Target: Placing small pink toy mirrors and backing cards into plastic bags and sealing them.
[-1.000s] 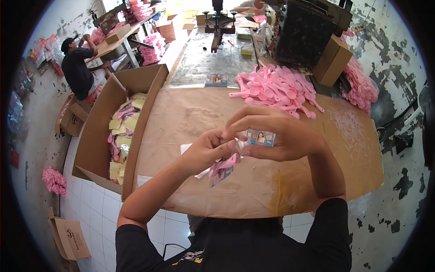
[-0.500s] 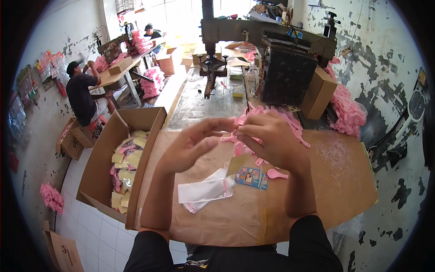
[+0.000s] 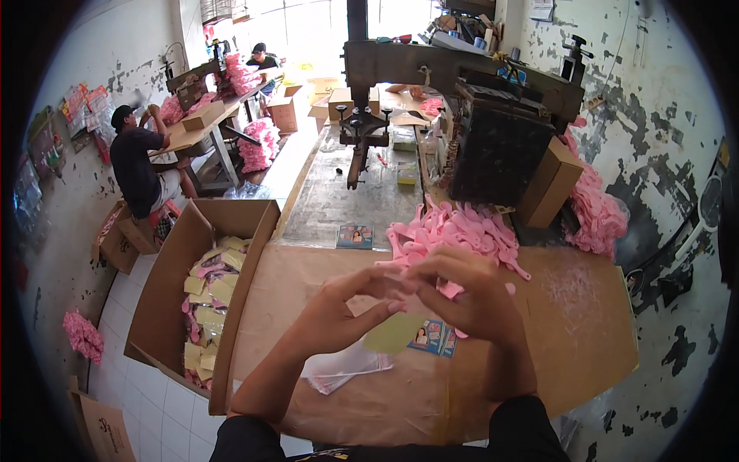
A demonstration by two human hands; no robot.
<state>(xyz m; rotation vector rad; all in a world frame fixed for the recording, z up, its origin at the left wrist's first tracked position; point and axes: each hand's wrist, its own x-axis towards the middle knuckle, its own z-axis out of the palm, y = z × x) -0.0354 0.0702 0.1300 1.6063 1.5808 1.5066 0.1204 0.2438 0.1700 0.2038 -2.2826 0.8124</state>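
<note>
I see the box (image 3: pixel 165 289) at the brown worktop's (image 3: pixel 289 269) left edge. The left hand (image 3: pixel 335 312) curves, thumb parted from fingers; I cannot tell whether it holds anything. Bags (image 3: pixel 350 373) lie toward the front edge, then a yellow card (image 3: pixel 394 334) and blue card (image 3: pixel 436 337). Spoons (image 3: pixel 454 231) heap at the far edge. The right hand (image 3: pixel 477 300) arches, fingers bent, its grip unclear to me.

Pink spoons (image 3: pixel 450 233) look smooth plastic, clear bags (image 3: pixel 348 371) glossy.

pale yellow card (image 3: pixel 392 334) between blue printed card (image 3: pixel 435 339) and flat, clear plastic sleeves (image 3: pixel 348 371)
</note>
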